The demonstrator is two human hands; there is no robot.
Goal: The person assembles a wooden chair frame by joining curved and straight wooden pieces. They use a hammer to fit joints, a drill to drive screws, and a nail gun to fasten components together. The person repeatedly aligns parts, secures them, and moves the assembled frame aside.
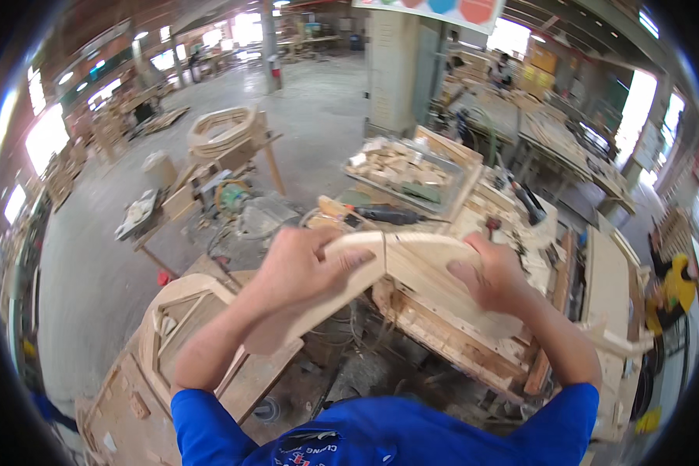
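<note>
In front of my chest I hold two pale curved wooden pieces up in the air, their ends meeting at a dark seam in the middle. My left hand (303, 268) is closed round the left wooden piece (346, 286), thumb lying along its face. With fingers over the top edge and thumb on the near face, my right hand (489, 276) grips the right wooden piece (419, 264). Together the pieces form a shallow arch. Whether they are fastened or only pressed together, I cannot tell. Behind them, a wooden workbench (450, 346) is partly hidden.
Beyond the pieces stand a metal tray (450, 194) of wood offcuts and a dark power tool (388, 213). A wooden frame (163, 342) lies on the lower-left table. Stacked polygonal frames (224, 128) stand farther left. A pillar (394, 74) rises behind; a person in yellow (678, 283) is at right.
</note>
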